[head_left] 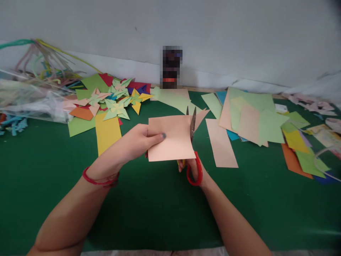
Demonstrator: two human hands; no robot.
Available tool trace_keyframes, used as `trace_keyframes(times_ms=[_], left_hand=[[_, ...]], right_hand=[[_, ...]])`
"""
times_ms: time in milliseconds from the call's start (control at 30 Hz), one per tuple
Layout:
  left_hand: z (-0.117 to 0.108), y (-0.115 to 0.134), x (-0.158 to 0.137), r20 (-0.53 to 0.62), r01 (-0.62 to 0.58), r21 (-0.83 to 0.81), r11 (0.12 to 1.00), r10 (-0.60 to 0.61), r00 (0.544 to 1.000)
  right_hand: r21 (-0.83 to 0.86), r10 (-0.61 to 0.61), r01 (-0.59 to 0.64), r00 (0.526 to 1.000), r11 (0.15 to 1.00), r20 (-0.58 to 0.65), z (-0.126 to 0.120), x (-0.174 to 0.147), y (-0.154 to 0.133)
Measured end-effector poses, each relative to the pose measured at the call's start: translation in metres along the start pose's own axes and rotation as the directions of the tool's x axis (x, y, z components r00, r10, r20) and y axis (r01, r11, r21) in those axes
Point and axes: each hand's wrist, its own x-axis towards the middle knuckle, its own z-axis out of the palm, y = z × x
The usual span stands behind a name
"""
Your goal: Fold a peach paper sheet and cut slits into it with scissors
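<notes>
In the middle of the head view, my left hand (141, 140) pinches the left edge of a pink sheet of paper (173, 138), thumb on top and fingers beneath. My right hand (195, 169) grips red-handled scissors (194, 124), its fingers partly hidden behind the paper. The dark blades stand parted at the sheet's right side. A narrow strip of pink paper (200, 119) slants away beyond the blades. Just right of the scissors lies a pink paper rectangle (221, 144) on the green table.
Folded paper stars (117, 106) lie on coloured sheets at the back left, near a clear plastic bag (32, 96). Green and pink sheets (253, 117) pile up at the back right. A blurred dark object (171, 67) stands against the wall (239, 42).
</notes>
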Motion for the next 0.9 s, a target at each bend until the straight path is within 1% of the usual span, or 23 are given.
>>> trace_keyframes(times_ms=[100,267,433,633,800,900], left_hand=[[0.001,-0.002,0.001,0.010,-0.003,0.023,1.000,0.003,1.000],[0.002,-0.004,0.003,0.058,0.017,0.015,1.000,-0.018,0.998],[0.004,-0.003,0.002,0.090,0.002,0.006,1.000,-0.003,0.996],[0.004,-0.004,0.003,0.109,-0.002,-0.001,1.000,0.002,0.994],[0.004,-0.007,0.005,0.117,0.000,-0.009,1.000,0.001,0.993],[0.006,-0.008,0.006,0.114,0.007,-0.031,0.999,-0.004,0.993]], right_hand=[[-0.006,-0.008,0.008,1.000,1.000,-0.030,-0.002,-0.001,0.004],[-0.036,0.012,-0.015,0.997,0.999,-0.078,-0.006,-0.004,0.014],[-0.063,0.053,-0.063,0.986,0.996,-0.156,-0.006,-0.004,0.013],[-0.021,0.000,-0.004,0.981,1.000,-0.194,-0.003,-0.005,0.007],[-0.076,0.000,-0.016,0.979,0.997,-0.205,-0.004,-0.004,0.010],[-0.042,0.003,-0.014,0.971,0.999,-0.240,-0.003,-0.004,0.011]])
